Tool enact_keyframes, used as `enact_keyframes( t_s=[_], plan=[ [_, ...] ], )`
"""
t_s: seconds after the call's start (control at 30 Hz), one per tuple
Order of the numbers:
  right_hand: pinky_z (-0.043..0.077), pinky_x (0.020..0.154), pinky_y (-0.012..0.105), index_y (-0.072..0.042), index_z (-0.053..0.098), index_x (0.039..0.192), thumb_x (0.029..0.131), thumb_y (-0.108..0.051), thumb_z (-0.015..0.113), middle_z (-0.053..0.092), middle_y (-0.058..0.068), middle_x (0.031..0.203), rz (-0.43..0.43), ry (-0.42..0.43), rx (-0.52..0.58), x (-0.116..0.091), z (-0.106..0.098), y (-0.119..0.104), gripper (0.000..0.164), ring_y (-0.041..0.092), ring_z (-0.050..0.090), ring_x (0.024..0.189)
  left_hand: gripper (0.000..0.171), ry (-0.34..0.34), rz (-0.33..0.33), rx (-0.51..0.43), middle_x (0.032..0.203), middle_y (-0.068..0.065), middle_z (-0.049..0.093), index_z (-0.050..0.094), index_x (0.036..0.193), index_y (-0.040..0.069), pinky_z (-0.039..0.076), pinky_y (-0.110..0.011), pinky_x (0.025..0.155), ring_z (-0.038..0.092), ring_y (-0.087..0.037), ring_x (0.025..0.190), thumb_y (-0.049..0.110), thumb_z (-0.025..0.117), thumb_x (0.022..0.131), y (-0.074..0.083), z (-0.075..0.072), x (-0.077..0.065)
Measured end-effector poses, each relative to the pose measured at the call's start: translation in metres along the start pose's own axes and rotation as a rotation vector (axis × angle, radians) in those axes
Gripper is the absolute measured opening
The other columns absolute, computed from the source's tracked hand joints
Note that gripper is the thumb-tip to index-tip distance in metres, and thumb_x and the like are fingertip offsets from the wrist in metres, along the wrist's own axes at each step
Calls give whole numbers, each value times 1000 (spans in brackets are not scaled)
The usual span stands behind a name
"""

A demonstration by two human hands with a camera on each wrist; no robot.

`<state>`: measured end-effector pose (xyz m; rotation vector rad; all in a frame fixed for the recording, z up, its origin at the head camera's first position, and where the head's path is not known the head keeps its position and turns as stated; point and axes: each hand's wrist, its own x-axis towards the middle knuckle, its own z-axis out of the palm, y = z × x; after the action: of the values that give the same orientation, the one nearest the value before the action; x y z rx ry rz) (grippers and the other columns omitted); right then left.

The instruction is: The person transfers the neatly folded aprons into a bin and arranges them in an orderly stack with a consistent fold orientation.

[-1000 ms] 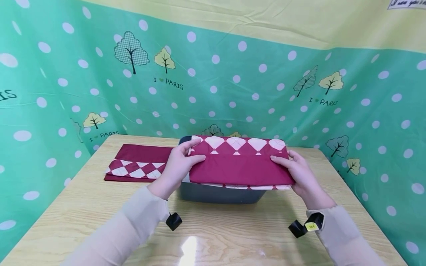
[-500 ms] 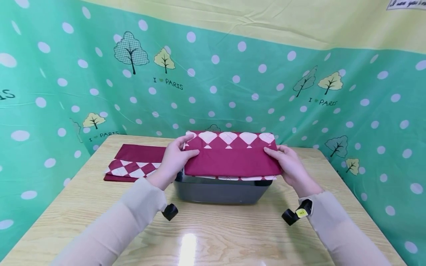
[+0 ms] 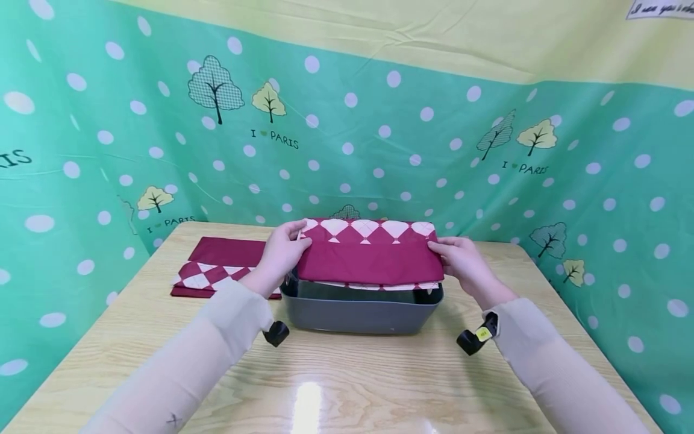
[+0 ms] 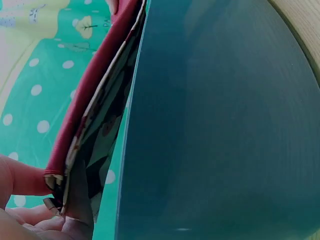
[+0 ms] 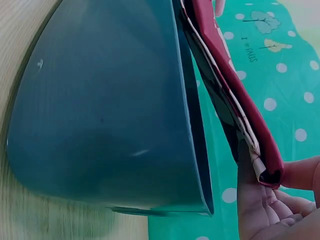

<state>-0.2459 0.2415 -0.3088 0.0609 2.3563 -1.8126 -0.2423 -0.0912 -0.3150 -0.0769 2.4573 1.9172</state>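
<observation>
Cloth of dark maroon with a white-diamond band (image 3: 230,248) lies folded on the pale wood-grain table (image 3: 108,361), partly hidden behind the left forearm. Next, the left hand (image 3: 278,253) pinches the left edge of a second folded maroon cloth with white diamonds (image 3: 371,262), thumb on top and fingers beneath. This second cloth is held tilted above the mouth of a dark grey, round-cornered plastic bin (image 3: 360,316), apart from its near rim. Rightmost, the right hand (image 3: 461,256) grips the opposite edge likewise.
</observation>
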Motion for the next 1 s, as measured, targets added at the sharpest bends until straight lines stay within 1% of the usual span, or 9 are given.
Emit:
enact_keyframes(
  t_s=[0.1,0.23,0.33,0.5,0.7,0.8,0.9,0.93,1.0],
  plan=[
    [58,74,19,12,44,141,102,-19,54,69,2,100,-9,19,-54,2,0,1,51,1,68,76,53,3,-1,35,157,-16,39,38,151,4,37,-42,116,37,-29,146,8,52,101,-1,-1,1],
    [56,66,19,11,47,139,100,-20,57,69,-4,87,-16,40,-135,3,1,2,51,3,65,69,53,6,3,84,156,-16,39,39,151,5,38,-44,116,37,-29,145,8,53,100,-1,-4,1],
    [53,60,19,10,49,139,100,-20,57,67,-7,81,-23,53,-173,4,2,2,50,4,61,64,53,0,7,116,155,-18,41,38,151,4,39,-45,114,39,-31,144,8,53,100,1,-5,1],
    [50,54,19,10,50,139,100,-20,58,66,-6,79,-52,68,-199,6,2,4,49,5,57,57,53,0,11,193,154,-18,42,39,151,5,41,-45,113,42,-32,142,10,54,100,3,-8,0],
    [48,50,19,9,49,140,99,-18,60,65,-6,76,-64,68,-210,7,3,5,50,5,52,52,55,7,10,216,152,-19,45,40,151,5,44,-45,110,45,-32,139,11,57,99,3,-11,-1],
    [50,50,20,9,50,138,99,-19,60,66,-3,78,-51,40,-239,7,3,6,49,6,55,53,58,-4,7,287,154,-19,42,38,152,5,46,-45,109,48,-34,136,13,58,98,3,-13,-2],
    [53,51,23,9,50,138,100,-21,58,66,4,83,-58,23,-290,5,1,6,50,8,59,57,60,-32,1,366,157,-19,35,34,153,4,44,-49,110,47,-36,135,18,57,99,4,-15,-4],
    [54,51,24,9,50,138,100,-21,58,66,6,85,-61,25,-304,5,0,6,50,8,61,58,61,-44,-3,383,158,-19,33,33,153,4,43,-50,110,47,-37,135,19,56,99,4,-16,-5],
    [55,52,25,10,49,138,100,-22,58,65,10,88,-73,33,-314,4,-1,6,50,10,62,58,61,-64,-12,379,159,-19,31,32,153,4,41,-51,112,44,-38,138,22,55,100,3,-18,-6]
  ],
)
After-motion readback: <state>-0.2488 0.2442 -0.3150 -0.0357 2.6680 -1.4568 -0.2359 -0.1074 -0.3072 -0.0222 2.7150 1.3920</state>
